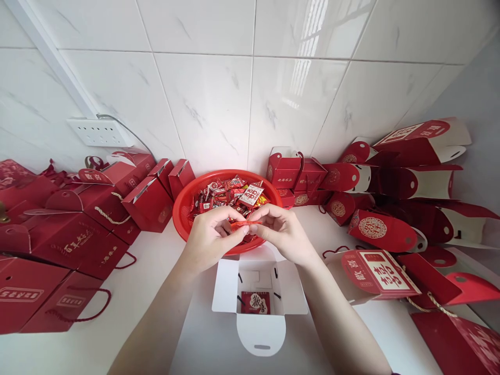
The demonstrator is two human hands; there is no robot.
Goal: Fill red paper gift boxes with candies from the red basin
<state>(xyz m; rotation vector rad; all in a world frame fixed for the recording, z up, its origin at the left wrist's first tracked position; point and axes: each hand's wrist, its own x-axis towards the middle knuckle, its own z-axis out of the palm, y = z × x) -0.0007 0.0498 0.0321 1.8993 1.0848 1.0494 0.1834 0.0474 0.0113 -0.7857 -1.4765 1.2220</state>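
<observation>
Head view takes in a white bench [156,250], with red boxes [70,245] crowding both sides. Near the tiled wall sits a red basket [179,208] heaped with small wrapped pieces [205,206]; just nearer, a white-lined carton [261,328] stands open, its flaps spread outward. Left hand [213,234] and right hand [283,232] almost meet over the basket's near part. Inside the carton lies a red printed packet [255,303]. Smallest is a thin red piece [239,225], pinched between thumb and fingers of both hands, one toward each end. Its full shape is hidden, so a light, even pinch near the ends seems best: pressing hard could crease it. Level wrists, clear of the carton's flaps, should help too.
</observation>
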